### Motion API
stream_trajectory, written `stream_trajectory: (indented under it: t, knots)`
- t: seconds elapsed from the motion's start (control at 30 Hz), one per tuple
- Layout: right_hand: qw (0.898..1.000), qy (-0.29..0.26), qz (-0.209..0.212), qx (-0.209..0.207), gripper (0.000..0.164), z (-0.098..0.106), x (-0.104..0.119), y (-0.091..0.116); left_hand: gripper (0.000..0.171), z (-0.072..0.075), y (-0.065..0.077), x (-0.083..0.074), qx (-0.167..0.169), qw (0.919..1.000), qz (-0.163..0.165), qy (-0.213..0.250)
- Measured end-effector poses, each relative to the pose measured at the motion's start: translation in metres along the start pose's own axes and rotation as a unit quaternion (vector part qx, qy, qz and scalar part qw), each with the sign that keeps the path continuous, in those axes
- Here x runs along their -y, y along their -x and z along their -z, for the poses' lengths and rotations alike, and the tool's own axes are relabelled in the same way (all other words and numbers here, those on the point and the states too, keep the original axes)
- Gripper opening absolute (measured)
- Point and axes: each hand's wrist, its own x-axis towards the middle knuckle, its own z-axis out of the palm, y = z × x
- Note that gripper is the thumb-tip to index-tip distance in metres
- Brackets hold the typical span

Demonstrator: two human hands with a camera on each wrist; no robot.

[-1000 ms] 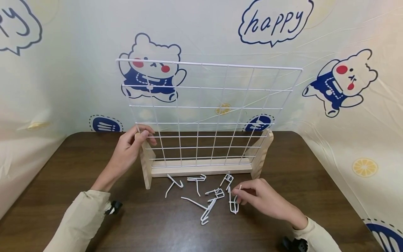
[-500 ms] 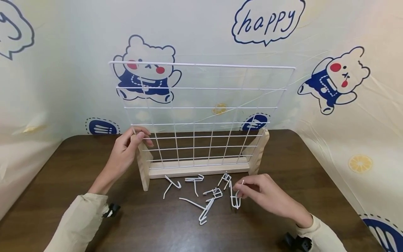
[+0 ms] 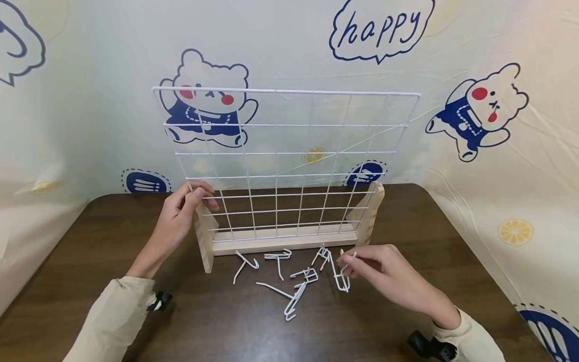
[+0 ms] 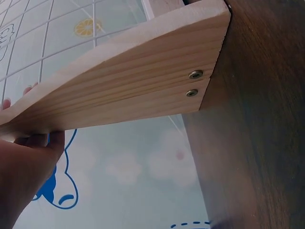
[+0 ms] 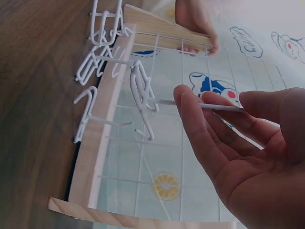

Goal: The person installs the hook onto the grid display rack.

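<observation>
My left hand point(image 3: 181, 211) grips the top of the left wooden end piece point(image 4: 143, 78) of a rack, thumb on the near side and fingers behind. A white wire grid point(image 3: 285, 91) stands upright in that rack, tilting back. Close to the rack's right front, my right hand point(image 3: 391, 274) pinches a white wire hook point(image 3: 342, 283) by its straight prong between thumb and fingers. In the right wrist view the hook's looped back point(image 5: 143, 90) points away from the fingertips. Whether it touches the neighbouring hook point(image 3: 322, 253) I cannot tell.
Several more white hooks lie on the brown table point(image 3: 203, 322) before the rack's wooden crossbar point(image 3: 285, 244), among them a long-pronged hook point(image 3: 294, 300) nearest me. The right end piece point(image 3: 373, 211) stands beside my right hand. A printed curtain point(image 3: 289, 45) hangs behind.
My right hand has shifted slightly right and toward the rack, and the pinched hook has risen and tilted with it. My left hand keeps its grip. The head view has shifted a little.
</observation>
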Motion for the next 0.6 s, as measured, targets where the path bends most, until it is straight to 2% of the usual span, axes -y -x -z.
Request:
stream_trajectory:
  t: [0.27, 0.43, 0.6]
  knots:
    - [0.999, -0.031, 0.011, -0.013, 0.021, 0.008, 0.007, 0.002, 0.03, -0.004, 0.0, 0.0, -0.014, 0.9991, -0.006, 0.039]
    - [0.999, -0.012, 0.016, -0.031, 0.021, 0.015, 0.011, 0.004, 0.031, -0.006, -0.001, -0.003, -0.021, 0.9974, -0.015, 0.067]
    - [0.999, -0.003, 0.025, -0.048, 0.022, 0.022, 0.016, 0.005, 0.033, -0.007, -0.003, -0.006, -0.019, 0.9967, -0.024, 0.076]
